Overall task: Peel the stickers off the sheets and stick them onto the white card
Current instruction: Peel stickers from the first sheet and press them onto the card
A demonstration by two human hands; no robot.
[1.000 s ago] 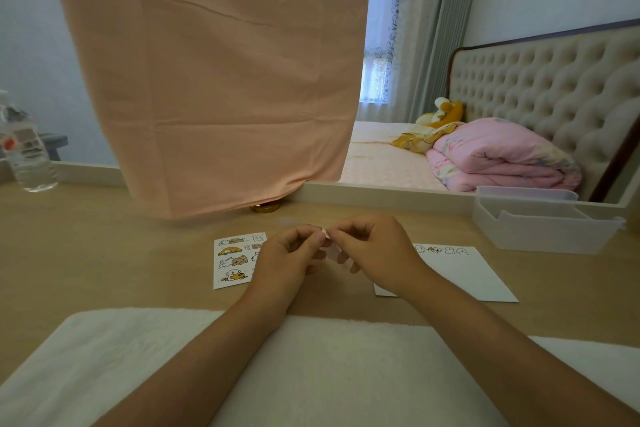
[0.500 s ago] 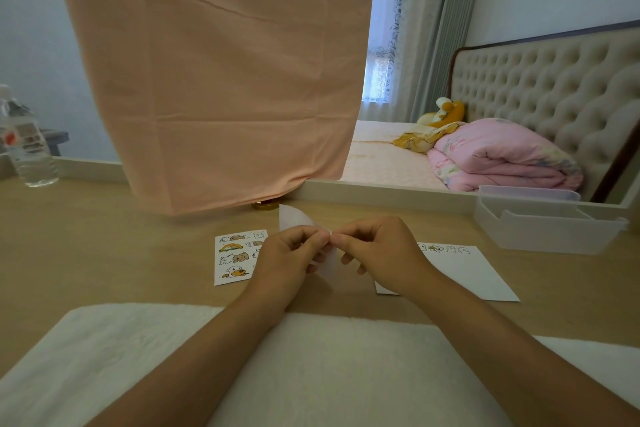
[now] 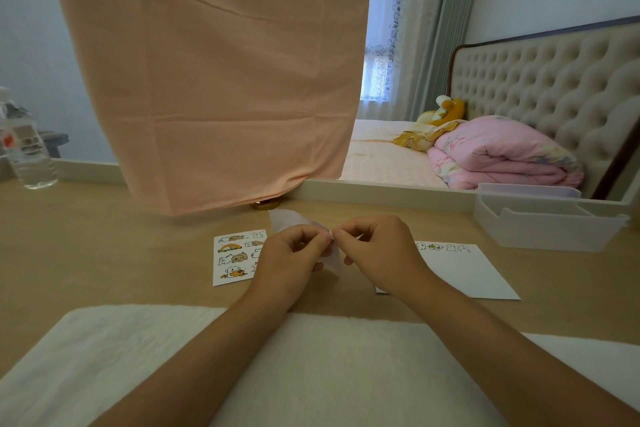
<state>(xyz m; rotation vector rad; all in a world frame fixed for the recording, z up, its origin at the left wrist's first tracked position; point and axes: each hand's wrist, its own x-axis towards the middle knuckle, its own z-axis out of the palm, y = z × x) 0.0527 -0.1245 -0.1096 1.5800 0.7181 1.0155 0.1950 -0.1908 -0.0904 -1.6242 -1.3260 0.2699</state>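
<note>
The left hand and right hand meet fingertip to fingertip, both pinching a thin pale sheet held above the table. A sticker sheet lies just left of them; the white card (small stickers along its far edge) lies to the right

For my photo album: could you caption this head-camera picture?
The left hand and right hand pinch a translucent sheet between the sticker sheet and white card.
</note>
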